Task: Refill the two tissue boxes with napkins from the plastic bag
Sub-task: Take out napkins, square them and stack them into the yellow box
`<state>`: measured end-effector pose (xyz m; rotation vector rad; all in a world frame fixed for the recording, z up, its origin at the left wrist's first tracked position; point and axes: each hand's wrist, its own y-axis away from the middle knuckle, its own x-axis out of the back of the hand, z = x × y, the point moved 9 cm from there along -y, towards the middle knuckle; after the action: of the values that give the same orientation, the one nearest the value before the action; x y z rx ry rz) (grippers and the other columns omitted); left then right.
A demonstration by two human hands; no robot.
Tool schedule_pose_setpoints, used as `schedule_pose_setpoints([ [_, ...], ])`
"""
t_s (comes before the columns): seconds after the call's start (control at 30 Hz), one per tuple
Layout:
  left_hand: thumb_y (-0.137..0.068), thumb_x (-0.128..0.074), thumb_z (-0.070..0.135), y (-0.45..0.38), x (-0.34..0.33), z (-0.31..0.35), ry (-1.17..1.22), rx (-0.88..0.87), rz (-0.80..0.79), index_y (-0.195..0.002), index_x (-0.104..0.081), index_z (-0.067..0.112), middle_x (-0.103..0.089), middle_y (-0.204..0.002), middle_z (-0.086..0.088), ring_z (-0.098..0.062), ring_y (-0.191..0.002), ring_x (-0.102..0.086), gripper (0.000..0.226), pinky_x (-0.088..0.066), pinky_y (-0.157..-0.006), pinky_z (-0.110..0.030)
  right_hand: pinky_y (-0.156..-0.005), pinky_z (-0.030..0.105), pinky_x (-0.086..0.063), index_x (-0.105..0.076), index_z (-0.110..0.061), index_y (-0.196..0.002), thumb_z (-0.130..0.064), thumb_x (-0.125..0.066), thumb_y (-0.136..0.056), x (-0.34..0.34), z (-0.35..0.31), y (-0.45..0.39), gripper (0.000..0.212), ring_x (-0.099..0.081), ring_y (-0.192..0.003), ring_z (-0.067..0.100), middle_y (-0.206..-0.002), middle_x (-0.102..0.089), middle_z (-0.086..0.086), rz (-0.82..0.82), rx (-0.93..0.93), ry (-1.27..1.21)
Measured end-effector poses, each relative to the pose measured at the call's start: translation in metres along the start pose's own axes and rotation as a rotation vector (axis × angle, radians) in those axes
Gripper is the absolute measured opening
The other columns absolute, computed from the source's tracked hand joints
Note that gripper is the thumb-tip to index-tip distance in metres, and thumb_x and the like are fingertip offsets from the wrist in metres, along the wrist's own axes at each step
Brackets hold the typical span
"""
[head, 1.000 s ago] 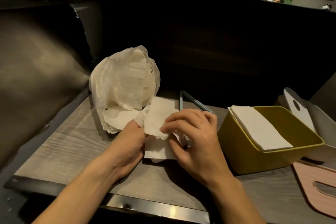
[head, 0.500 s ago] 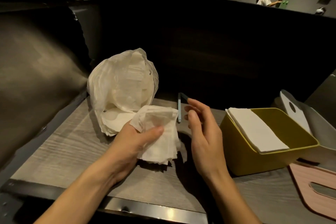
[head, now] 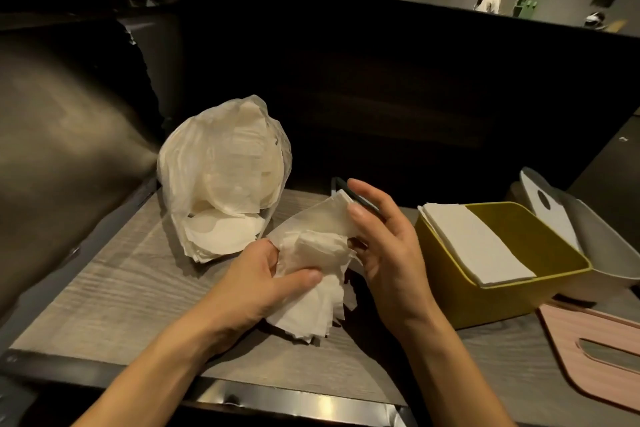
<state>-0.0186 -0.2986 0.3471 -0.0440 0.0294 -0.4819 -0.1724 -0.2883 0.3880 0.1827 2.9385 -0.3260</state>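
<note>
Gripping a loose wad of napkins at frame centre, the left hand is clutching while the right hand is pinching its top; the yellow box is lying right, nearer the right hand.

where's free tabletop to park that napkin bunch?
Bare wood lies left of the left hand, between the plastic bag and the table's metal front edge. A smaller patch sits before the yellow box, beside the pink lid. The far right is crowded.
</note>
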Motion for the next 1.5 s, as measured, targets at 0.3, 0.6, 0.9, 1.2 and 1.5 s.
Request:
schedule_pose_setpoints([
  [0.3, -0.091, -0.067, 0.011, -0.002, 0.004, -0.009, 0.282, 0.171, 0.084, -0.116, -0.070, 0.001, -0.076, -0.111, -0.020, -0.028, -0.096, -0.076, 0.027, -0.063, -0.076, -0.034, -0.088, 0.024, -0.058, -0.067, -0.021, -0.121, -0.013, -0.059, -0.099, 0.019, -0.056, 0.024, 0.024, -0.067, -0.115, 0.012, -0.116, -0.072, -0.017, 0.351, 0.600, 0.223],
  [0.6, -0.107, -0.049, 0.026, -0.006, 0.010, -0.009, 0.432, 0.214, 0.158, -0.132, -0.064, 0.006, -0.072, -0.125, -0.017, -0.032, -0.119, -0.068, 0.036, -0.047, -0.109, -0.052, -0.064, 0.032, -0.061, -0.070, -0.031, -0.100, -0.034, -0.074, -0.088, -0.017, -0.014, 0.007, 0.013, -0.074, -0.090, 0.015, -0.100, -0.073, -0.009, -0.141, 0.042, 0.301],
  [0.9, -0.105, -0.051, 0.027, -0.007, 0.000, -0.008, 0.379, 0.172, 0.057, -0.128, -0.070, 0.009, -0.071, -0.127, -0.018, -0.035, -0.121, -0.067, 0.035, -0.046, -0.109, -0.060, -0.074, 0.007, -0.044, -0.061, -0.046, -0.108, -0.048, -0.072, -0.089, -0.016, -0.007, -0.002, 0.022, -0.054, -0.103, -0.008, -0.109, -0.057, -0.024, 0.048, 0.197, 0.750],
  [1.2, -0.100, -0.059, 0.021, -0.002, 0.007, -0.010, 0.584, 0.209, 0.116, -0.137, -0.059, 0.002, -0.068, -0.128, -0.026, -0.040, -0.121, -0.065, 0.041, -0.050, -0.107, -0.054, -0.068, 0.026, -0.057, -0.028, -0.045, -0.154, -0.038, -0.077, -0.090, -0.016, 0.030, 0.017, 0.081, -0.074, -0.077, 0.011, -0.090, -0.077, -0.002, -0.197, -0.218, 0.457],
  [1.5, -0.103, -0.049, 0.010, 0.002, 0.008, -0.017, 0.855, 0.280, 0.073, -0.139, -0.055, 0.000, -0.066, -0.132, -0.024, -0.043, -0.120, -0.065, 0.038, -0.053, -0.098, -0.060, -0.069, 0.024, -0.058, -0.038, -0.044, -0.147, -0.033, -0.078, -0.090, -0.019, 0.034, 0.016, 0.070, -0.069, -0.074, 0.010, -0.084, -0.071, -0.008, -0.216, -0.214, 0.583],
])
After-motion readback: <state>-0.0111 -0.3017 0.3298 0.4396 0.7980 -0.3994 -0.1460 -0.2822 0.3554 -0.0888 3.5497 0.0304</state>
